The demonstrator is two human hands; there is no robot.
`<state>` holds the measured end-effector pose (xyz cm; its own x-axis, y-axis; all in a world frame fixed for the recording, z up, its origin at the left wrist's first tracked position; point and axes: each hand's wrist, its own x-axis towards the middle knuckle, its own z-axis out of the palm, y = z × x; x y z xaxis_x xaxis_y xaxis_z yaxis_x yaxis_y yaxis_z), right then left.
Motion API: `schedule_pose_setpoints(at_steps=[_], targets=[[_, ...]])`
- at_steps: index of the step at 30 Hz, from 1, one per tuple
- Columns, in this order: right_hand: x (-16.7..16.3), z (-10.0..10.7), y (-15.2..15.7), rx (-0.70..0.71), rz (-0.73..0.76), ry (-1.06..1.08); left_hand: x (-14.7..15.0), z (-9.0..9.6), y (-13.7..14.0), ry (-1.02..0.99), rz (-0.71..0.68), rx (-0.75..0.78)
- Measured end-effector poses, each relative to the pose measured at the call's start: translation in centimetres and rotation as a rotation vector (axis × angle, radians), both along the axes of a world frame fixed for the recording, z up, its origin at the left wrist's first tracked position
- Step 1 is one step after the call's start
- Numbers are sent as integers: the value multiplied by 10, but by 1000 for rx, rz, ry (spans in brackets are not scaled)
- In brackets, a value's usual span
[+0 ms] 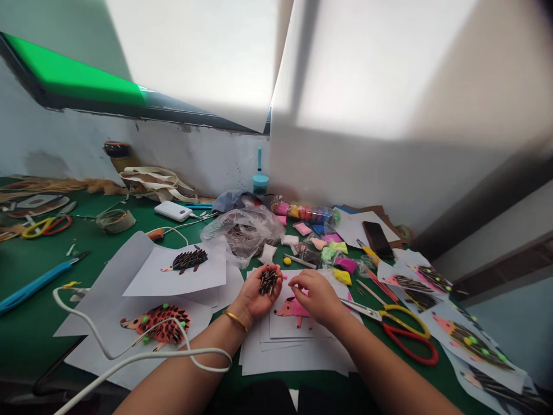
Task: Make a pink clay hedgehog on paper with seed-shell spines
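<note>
My left hand (254, 294) is cupped palm up around a small heap of striped sunflower seeds (268, 282). Just right of it, my right hand (317, 297) has thumb and forefinger pinched together; whatever lies between the tips is too small to make out. Under both hands, a pink clay hedgehog (290, 307) lies on a stack of white paper (298, 362), its right part hidden by my right hand. A yellow clay ball (287, 261) rests beyond the stack. Behind my left hand sits a clear plastic bag (242, 230) with more seeds inside.
Scissors (389, 317) with yellow and red handles lie beside my right forearm. A white cable (147, 357) loops over my left forearm. Finished hedgehog pictures (470, 340) lie to the right, others (155, 325) to the left. Clay packets (341, 276) and a phone (377, 239) stand farther back.
</note>
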<state>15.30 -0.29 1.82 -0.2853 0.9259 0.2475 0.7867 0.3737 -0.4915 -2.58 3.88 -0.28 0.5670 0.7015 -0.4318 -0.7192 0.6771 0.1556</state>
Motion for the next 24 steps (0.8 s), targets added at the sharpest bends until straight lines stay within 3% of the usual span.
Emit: schedule_pose_setpoints(at_steps=[4, 14, 24], targets=[[-8, 9, 3, 86, -22, 6, 3, 1, -3, -23, 52, 39], [-16, 13, 12, 135, -58, -56, 0, -5, -3, -106, -50, 153], [-15, 16, 14, 150, -70, -25, 3, 3, -8, -104, -89, 171]])
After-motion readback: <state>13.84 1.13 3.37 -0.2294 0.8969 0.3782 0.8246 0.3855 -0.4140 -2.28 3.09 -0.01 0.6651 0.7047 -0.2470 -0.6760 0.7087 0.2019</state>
